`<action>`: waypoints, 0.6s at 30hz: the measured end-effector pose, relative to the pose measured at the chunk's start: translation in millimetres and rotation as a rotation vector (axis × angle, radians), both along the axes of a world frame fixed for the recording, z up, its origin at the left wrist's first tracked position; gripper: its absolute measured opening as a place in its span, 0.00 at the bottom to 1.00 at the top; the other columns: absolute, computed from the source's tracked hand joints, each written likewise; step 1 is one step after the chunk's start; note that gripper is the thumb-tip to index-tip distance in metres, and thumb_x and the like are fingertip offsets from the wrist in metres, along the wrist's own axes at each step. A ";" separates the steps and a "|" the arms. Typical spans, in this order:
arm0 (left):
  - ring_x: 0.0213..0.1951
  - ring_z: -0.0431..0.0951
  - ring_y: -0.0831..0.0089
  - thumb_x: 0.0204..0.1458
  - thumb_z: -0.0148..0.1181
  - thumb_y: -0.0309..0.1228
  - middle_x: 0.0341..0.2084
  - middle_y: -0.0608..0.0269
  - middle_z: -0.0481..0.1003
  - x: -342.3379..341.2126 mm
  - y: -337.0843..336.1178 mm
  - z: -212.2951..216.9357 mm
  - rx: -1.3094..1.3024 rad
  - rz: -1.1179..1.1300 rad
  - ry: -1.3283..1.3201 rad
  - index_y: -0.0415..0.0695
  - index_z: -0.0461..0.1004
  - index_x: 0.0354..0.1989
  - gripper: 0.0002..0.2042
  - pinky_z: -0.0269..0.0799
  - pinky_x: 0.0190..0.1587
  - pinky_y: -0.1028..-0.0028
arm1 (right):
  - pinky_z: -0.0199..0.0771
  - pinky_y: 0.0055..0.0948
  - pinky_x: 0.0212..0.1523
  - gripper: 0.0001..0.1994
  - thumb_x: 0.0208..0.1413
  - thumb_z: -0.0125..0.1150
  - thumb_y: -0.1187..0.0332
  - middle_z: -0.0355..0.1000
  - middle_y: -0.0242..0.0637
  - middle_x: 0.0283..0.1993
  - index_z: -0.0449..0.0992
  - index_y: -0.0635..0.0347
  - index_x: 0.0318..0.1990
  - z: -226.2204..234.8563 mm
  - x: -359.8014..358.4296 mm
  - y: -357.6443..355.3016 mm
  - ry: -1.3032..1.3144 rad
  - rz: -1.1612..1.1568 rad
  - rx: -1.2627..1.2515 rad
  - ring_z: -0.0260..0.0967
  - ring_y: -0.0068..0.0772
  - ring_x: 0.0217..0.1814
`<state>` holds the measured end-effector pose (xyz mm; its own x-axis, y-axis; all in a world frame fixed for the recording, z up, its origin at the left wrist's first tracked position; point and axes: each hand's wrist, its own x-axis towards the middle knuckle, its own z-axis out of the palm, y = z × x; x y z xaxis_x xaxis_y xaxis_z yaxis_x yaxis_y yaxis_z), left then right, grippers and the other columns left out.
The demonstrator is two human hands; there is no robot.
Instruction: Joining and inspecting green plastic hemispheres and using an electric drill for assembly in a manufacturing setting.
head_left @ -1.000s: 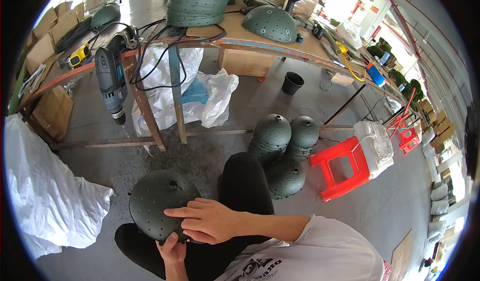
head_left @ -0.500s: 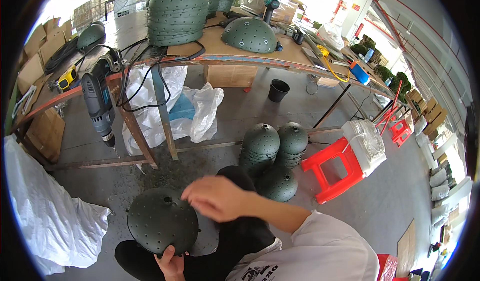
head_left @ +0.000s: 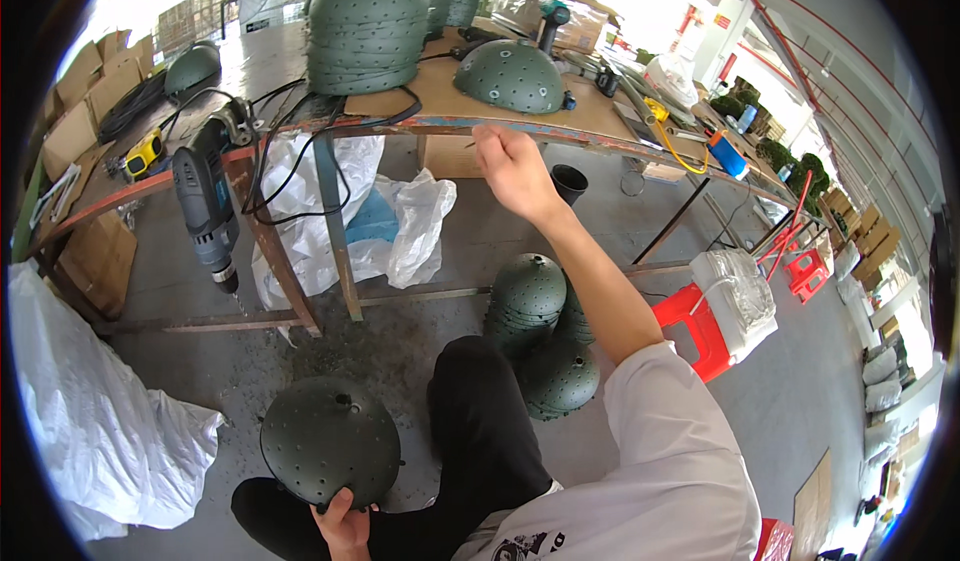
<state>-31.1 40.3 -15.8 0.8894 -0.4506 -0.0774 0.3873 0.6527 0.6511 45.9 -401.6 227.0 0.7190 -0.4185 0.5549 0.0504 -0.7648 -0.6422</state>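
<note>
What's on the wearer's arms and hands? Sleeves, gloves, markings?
Left hand and right hand both bare, no gloves. Right sleeve: short, loose, white, leaving the forearm bare. Left sleeve out of view. White shirt has dark print on front.

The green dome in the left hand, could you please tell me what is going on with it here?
The person's left hand holds the dark green dome by its near edge. The right hand is apart from it, extended toward the table; whether it holds something small, I cannot tell. More domes stand stacked on the floor, and a drill hangs at the table's edge.
</note>
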 end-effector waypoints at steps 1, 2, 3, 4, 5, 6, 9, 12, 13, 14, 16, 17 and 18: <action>0.43 0.78 0.43 0.50 0.61 0.25 0.49 0.43 0.70 -1.4 4.4 -2.3 0.018 -0.006 -0.004 0.35 0.60 0.61 0.29 0.81 0.19 0.48 | 0.69 0.37 0.33 0.16 0.65 0.49 0.61 0.70 0.55 0.25 0.74 0.67 0.35 -7.0 -0.1 19.3 0.013 0.022 0.019 0.69 0.50 0.27; 0.43 0.78 0.43 0.50 0.61 0.25 0.49 0.43 0.70 -5.3 7.1 2.8 0.025 0.011 0.005 0.35 0.60 0.61 0.29 0.81 0.19 0.48 | 0.65 0.34 0.29 0.15 0.66 0.50 0.63 0.65 0.43 0.22 0.71 0.66 0.32 -13.4 -6.4 46.5 0.019 0.178 0.019 0.63 0.37 0.24; 0.41 0.79 0.49 0.46 0.64 0.24 0.48 0.46 0.72 -9.4 6.3 14.8 0.023 0.028 0.033 0.34 0.61 0.60 0.30 0.81 0.26 0.56 | 0.60 0.30 0.25 0.14 0.66 0.51 0.64 0.61 0.32 0.19 0.67 0.64 0.29 -19.7 -13.0 70.9 0.027 0.334 0.020 0.56 0.24 0.22; 0.40 0.81 0.55 0.43 0.66 0.24 0.46 0.48 0.74 -12.2 5.8 23.6 0.028 0.054 0.067 0.33 0.63 0.59 0.32 0.81 0.32 0.65 | 0.60 0.31 0.25 0.13 0.65 0.52 0.67 0.61 0.35 0.20 0.67 0.65 0.29 -29.5 -14.0 90.2 0.009 0.426 -0.046 0.56 0.26 0.22; 0.45 0.79 0.55 0.43 0.66 0.23 0.48 0.50 0.73 -10.9 2.5 23.9 0.006 0.051 0.070 0.34 0.63 0.60 0.32 0.79 0.42 0.61 | 0.59 0.31 0.25 0.11 0.63 0.54 0.69 0.61 0.37 0.21 0.67 0.65 0.30 -38.1 -17.5 105.1 -0.001 0.513 -0.109 0.56 0.28 0.22; 0.50 0.77 0.55 0.43 0.66 0.22 0.50 0.51 0.73 -11.5 0.6 21.3 -0.008 0.066 0.086 0.35 0.64 0.60 0.32 0.76 0.52 0.58 | 0.59 0.32 0.26 0.09 0.62 0.55 0.71 0.59 0.41 0.22 0.66 0.66 0.30 -43.3 -25.0 120.2 0.135 0.560 -0.007 0.55 0.34 0.22; 0.56 0.73 0.58 0.43 0.66 0.17 0.53 0.54 0.73 -11.6 -6.4 16.2 -0.018 0.014 0.190 0.36 0.63 0.61 0.32 0.68 0.60 0.57 | 0.58 0.32 0.25 0.08 0.61 0.54 0.73 0.58 0.41 0.22 0.65 0.66 0.30 -56.1 -48.6 152.5 0.237 0.636 -0.029 0.54 0.38 0.22; 0.59 0.71 0.57 0.44 0.67 0.22 0.56 0.53 0.71 -10.1 -8.1 12.6 0.056 -0.047 0.124 0.36 0.63 0.62 0.33 0.66 0.62 0.58 | 0.58 0.33 0.26 0.08 0.59 0.53 0.75 0.58 0.39 0.22 0.64 0.66 0.29 -73.6 -55.0 172.2 0.259 0.779 -0.053 0.53 0.41 0.22; 0.58 0.71 0.57 0.45 0.67 0.22 0.56 0.53 0.71 -8.0 -10.6 16.4 0.023 -0.064 0.091 0.36 0.63 0.62 0.32 0.67 0.61 0.59 | 0.58 0.34 0.27 0.09 0.59 0.54 0.74 0.58 0.40 0.21 0.64 0.63 0.27 -80.1 -53.4 176.5 0.240 0.808 -0.146 0.55 0.43 0.22; 0.58 0.71 0.57 0.45 0.67 0.22 0.56 0.53 0.71 -8.0 -7.7 17.0 0.032 -0.037 0.132 0.36 0.63 0.62 0.32 0.67 0.61 0.59 | 0.58 0.36 0.28 0.10 0.58 0.56 0.74 0.59 0.40 0.20 0.65 0.61 0.26 -88.2 -52.9 183.1 0.224 0.830 -0.239 0.57 0.44 0.21; 0.58 0.72 0.57 0.46 0.65 0.24 0.55 0.51 0.71 -2.0 -6.2 20.7 -0.023 -0.094 0.100 0.35 0.63 0.61 0.31 0.68 0.61 0.60 | 0.57 0.35 0.28 0.09 0.57 0.56 0.74 0.59 0.39 0.21 0.64 0.60 0.26 -98.0 -51.1 191.4 0.252 0.868 -0.241 0.57 0.43 0.21; 0.58 0.72 0.57 0.46 0.65 0.24 0.55 0.51 0.71 -1.6 -6.6 24.9 -0.023 -0.084 0.116 0.35 0.63 0.61 0.31 0.68 0.61 0.60 | 0.56 0.34 0.29 0.09 0.56 0.56 0.75 0.59 0.38 0.21 0.64 0.59 0.26 -101.1 -51.7 193.7 0.257 0.880 -0.257 0.56 0.42 0.21; 0.57 0.73 0.57 0.46 0.65 0.25 0.55 0.50 0.71 -1.6 -7.3 29.0 0.010 -0.102 0.114 0.35 0.62 0.61 0.31 0.68 0.60 0.60 | 0.56 0.34 0.29 0.09 0.56 0.56 0.75 0.59 0.38 0.21 0.64 0.59 0.26 -104.0 -51.9 195.6 0.271 0.890 -0.252 0.56 0.42 0.21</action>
